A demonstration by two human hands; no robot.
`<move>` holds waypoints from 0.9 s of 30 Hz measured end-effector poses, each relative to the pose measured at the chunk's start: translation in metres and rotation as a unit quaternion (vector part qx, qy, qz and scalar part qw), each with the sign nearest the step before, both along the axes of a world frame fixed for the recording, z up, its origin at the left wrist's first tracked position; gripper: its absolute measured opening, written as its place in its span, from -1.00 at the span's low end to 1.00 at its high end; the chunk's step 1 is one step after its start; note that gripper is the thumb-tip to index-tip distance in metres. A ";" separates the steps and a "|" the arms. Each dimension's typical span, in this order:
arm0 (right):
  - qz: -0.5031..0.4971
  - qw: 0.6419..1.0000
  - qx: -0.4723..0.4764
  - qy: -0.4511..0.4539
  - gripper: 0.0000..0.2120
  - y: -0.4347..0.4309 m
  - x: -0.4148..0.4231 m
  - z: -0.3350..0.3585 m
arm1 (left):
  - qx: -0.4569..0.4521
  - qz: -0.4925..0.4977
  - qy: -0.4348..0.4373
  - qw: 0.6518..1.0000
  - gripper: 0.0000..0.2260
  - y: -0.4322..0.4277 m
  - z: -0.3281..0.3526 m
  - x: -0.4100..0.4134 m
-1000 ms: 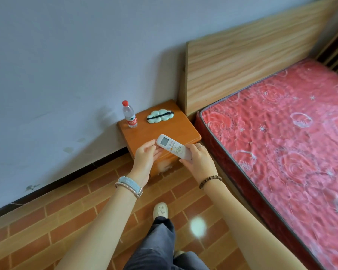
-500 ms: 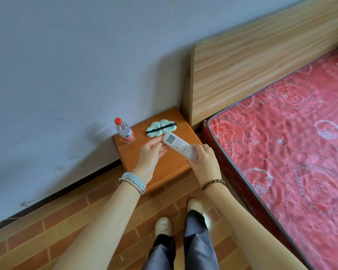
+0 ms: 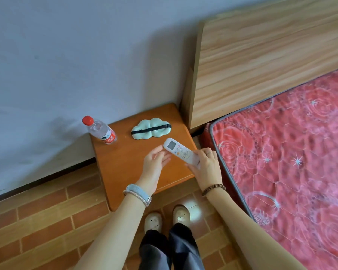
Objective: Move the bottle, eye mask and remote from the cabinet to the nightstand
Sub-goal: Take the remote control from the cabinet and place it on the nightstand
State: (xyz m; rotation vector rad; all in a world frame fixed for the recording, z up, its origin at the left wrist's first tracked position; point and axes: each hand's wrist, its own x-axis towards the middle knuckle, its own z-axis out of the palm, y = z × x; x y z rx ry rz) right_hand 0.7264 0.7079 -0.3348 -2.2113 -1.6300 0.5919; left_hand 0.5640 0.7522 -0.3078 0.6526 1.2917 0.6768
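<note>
remote (image 3: 180, 152): likely light, stiff, slick plastic | your right hand (image 3: 207, 168) grips its lower end by the long sides, near nightstand (image 3: 125, 162) right edge | left hand (image 3: 154, 166) relaxed, holding nothing

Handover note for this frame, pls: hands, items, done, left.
Left hand: open, beside the screen end of the remote.
Right hand: grips the remote's lower end, over the front right of the nightstand.
Bottle stands at the back left corner; eye mask lies flat at the back.
Done: bottle and eye mask placed.
Left: set the remote down, let go.
</note>
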 end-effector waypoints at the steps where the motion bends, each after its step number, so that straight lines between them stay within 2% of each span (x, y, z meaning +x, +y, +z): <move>1: 0.000 1.000 -0.006 0.003 -0.53 0.006 0.002 -0.011 | -0.005 0.000 0.003 1.000 -0.68 0.006 -0.012 0.003; 9: -0.020 0.998 -0.056 0.031 -0.56 0.039 -0.020 -0.111 | -0.050 0.009 0.042 0.998 -0.65 0.039 -0.120 0.000; 14: -0.023 0.996 -0.071 0.037 -0.55 0.046 -0.038 -0.159 | -0.079 -0.009 0.056 0.995 -0.66 0.040 -0.165 -0.013; 27: -0.059 0.993 -0.099 0.040 -0.54 0.048 -0.050 -0.186 | -0.073 -0.036 0.073 0.994 -0.63 0.033 -0.190 -0.010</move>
